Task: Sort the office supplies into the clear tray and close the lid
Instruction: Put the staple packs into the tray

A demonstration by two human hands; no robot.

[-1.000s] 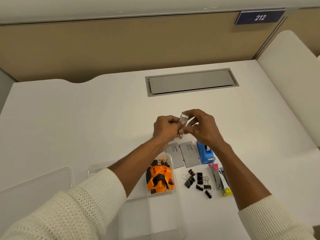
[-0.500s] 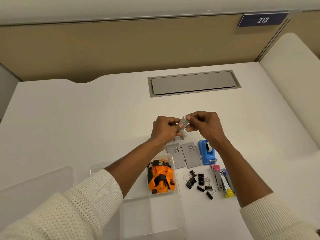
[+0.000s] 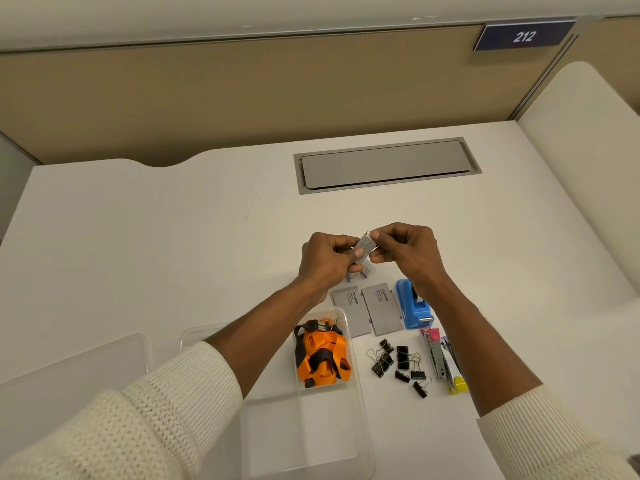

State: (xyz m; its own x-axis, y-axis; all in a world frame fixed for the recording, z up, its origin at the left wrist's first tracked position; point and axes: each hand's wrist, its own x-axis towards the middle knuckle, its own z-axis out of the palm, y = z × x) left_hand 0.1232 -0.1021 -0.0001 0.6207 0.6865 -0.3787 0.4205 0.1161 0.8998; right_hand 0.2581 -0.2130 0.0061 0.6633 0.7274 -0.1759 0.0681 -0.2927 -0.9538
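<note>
small box in both hands, tray waiting at six o'clock

we read this as the middle of the sorting step. both hands are up over the table (image 3: 173, 237) near the centre of the view. the left hand (image 3: 325, 258) pinches a small grey box (image 3: 365, 247) between thumb and curled fingers. the right hand (image 3: 408, 251), at three o'clock of it, pinches the box's upper end with its fingertips. we cannot tell whether the box is being opened, shut or only looked over. more little boxes (image 3: 360, 273) lie on the table just under the hands, partly hidden.

the clear tray (image 3: 311, 434) sits at six o'clock of the hands, partly under the left forearm. its far right compartment holds an orange lanyard (image 3: 322, 355); the compartment nearer us looks bare. the lid (image 3: 76, 372) lies apart at the tray's nine o'clock, so closing is not yet due.

outside the tray, from its one to three o'clock, we see two grey packets (image 3: 382, 306) just beside its far corner, a blue tape dispenser (image 3: 414, 306), a scatter of black binder clips (image 3: 398, 362) and staplers (image 3: 440, 358) lying side by side.

next, we judge, the held box should travel toward six o'clock into a free compartment, and the pinch should hold until it is inside the walls and clear of the lanyard. the loose boxes on the table would sensibly go in beside it.
</note>
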